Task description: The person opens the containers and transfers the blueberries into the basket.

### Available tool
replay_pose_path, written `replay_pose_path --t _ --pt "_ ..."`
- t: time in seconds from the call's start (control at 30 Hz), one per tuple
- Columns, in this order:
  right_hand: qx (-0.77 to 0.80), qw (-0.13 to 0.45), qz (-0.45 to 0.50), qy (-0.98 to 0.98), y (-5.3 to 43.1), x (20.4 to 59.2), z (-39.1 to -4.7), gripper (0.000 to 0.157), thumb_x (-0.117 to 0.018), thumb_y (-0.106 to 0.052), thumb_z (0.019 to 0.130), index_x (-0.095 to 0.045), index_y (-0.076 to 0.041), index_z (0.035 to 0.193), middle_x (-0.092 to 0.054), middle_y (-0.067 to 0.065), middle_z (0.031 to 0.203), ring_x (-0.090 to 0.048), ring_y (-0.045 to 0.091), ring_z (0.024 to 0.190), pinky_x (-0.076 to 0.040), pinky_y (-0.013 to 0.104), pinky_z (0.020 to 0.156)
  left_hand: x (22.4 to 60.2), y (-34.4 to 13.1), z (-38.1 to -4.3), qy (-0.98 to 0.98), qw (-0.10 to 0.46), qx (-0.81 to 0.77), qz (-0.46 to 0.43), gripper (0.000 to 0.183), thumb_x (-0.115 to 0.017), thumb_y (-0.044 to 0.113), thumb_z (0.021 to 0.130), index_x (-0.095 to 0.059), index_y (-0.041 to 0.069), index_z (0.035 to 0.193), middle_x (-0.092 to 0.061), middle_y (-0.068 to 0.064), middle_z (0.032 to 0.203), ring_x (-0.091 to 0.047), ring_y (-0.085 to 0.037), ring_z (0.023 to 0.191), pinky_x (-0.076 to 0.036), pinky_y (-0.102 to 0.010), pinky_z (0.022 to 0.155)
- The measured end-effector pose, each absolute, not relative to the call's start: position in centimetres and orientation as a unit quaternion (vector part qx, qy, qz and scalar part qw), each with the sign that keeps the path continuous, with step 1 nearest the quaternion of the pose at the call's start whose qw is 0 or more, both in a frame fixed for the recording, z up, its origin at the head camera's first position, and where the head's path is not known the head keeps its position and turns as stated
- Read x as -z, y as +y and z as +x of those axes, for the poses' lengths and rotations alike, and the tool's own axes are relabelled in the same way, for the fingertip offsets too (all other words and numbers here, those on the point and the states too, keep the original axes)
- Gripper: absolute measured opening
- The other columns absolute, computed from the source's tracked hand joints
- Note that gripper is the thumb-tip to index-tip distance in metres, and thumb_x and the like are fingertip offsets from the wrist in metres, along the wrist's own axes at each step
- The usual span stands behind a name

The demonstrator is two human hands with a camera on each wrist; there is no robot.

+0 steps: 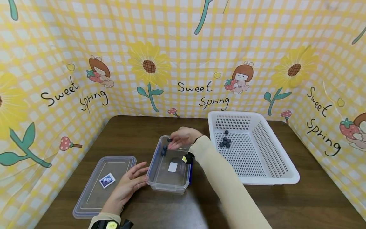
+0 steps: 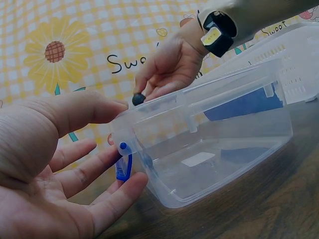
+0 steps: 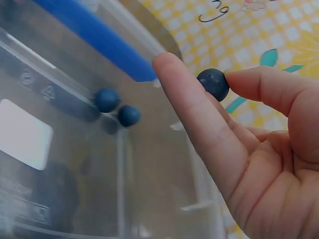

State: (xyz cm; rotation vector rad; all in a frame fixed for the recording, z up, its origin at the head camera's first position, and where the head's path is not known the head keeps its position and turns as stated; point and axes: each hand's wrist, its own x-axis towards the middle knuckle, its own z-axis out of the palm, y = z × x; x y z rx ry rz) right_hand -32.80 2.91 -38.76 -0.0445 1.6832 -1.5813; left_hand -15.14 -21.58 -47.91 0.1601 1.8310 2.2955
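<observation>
My right hand (image 1: pixel 184 137) is over the far end of a clear plastic food container (image 1: pixel 168 187), pinching a blueberry (image 3: pixel 213 84) between thumb and finger. Below it, inside the container, lie a blueberry (image 3: pixel 106 100) and another blueberry (image 3: pixel 129 115) close together near the wall. My left hand (image 1: pixel 129 186) is at the container's left side. In the left wrist view its thumb touches the rim corner, and its spread, fairly straight fingers lie by a blue latch (image 2: pixel 123 168). The container stands uncovered, with a white label on its base.
A clear lid (image 1: pixel 94 203) with a blue-and-white sticker lies flat to the left. On the right stands a white perforated basket (image 1: pixel 288 173) with several blueberries (image 1: pixel 225 142) inside. A patterned cloth (image 1: pixel 188 57) surrounds the dark wooden table (image 1: pixel 154 211).
</observation>
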Motion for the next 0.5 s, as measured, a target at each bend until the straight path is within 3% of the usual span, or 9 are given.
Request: replay_pose_path --t 0.5 --pt "0.655 0.358 -0.016 0.666 8.4 34.2 -34.6 0.014 -0.05 -0.004 0.103 -0.055 0.008 0.107 -0.069 0.022 0.088 -0.071 0.027 0.077 -0.059 0.032 0.073 48.0 -21.6 -15.2 0.617 0.102 -0.779 0.057 0.056 -0.062 -0.007 0.093 -0.043 0.004 0.144 -0.059 -0.003 0.122 -0.064 -0.016 0.098 -0.055 -0.029 0.083"
